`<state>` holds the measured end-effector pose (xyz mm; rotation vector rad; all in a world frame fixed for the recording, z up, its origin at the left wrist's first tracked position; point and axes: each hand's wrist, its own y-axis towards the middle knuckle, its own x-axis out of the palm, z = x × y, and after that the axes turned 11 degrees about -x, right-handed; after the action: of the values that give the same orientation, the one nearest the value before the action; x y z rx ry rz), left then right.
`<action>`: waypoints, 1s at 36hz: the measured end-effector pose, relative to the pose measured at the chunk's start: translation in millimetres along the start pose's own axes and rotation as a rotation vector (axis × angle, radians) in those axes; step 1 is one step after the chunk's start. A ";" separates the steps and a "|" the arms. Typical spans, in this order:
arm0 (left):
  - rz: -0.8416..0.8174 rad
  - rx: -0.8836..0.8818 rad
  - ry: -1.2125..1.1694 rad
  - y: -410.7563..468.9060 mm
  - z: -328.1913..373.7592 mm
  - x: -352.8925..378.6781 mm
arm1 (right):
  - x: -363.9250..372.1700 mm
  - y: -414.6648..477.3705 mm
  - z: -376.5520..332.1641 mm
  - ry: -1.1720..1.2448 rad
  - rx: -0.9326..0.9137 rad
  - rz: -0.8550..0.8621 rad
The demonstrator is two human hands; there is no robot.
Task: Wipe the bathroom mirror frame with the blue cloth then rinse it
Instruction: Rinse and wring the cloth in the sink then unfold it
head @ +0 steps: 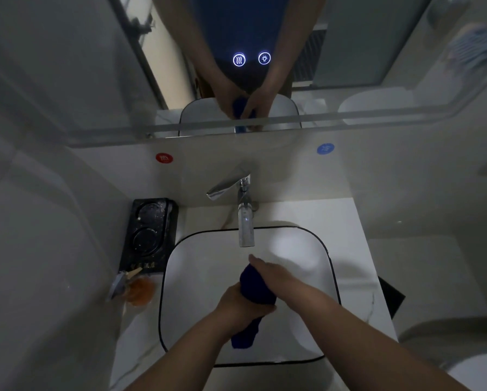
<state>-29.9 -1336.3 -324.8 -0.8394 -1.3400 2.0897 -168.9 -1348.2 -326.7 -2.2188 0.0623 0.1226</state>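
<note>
Blue cloth (pixel 258 290) bunched into a roll, held over the white basin (pixel 197 277) just below the faucet (pixel 245 218) spout. Left hand (pixel 241 304) wraps the lower middle of the roll, fingers closed around it; the tail hangs down from that fist. Right hand (pixel 276 273) lies over the upper end, fingers curled on the cloth, fingertips toward the spout. Both hands touch the cloth — close together. Water flow can't be confirmed in dim light. Mirror (pixel 95 66) above reflects both hands and cloth; two lit round touch icons (pixel 251 59) on the glass. Red sticker (pixel 164 158) and blue sticker (pixel 325 149) on the wall — below the mirror edge. Black tray (pixel 149 235) left of basin on the counter (pixel 346 230).
</note>
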 end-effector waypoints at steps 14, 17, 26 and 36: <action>-0.563 -0.240 -0.538 -4.9 2.7 -36.7 | -45.8 -23.3 55.0 -1.095 -0.902 -0.084; -0.603 -0.266 -0.525 -5.7 8.6 -35.0 | -50.7 -18.8 52.9 -1.181 -0.931 -0.053; -0.729 -0.194 -0.144 -16.2 31.3 -31.9 | -73.3 -14.9 23.6 -1.213 -1.107 -0.199; -0.313 0.068 0.333 11.6 37.6 -9.3 | -62.5 -10.0 2.2 -1.378 -0.636 -0.357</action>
<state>-52.2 -1369.8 -321.4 -0.8443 -1.1325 1.6616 -230.3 -1340.3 -313.2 -2.2012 -1.2419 1.5732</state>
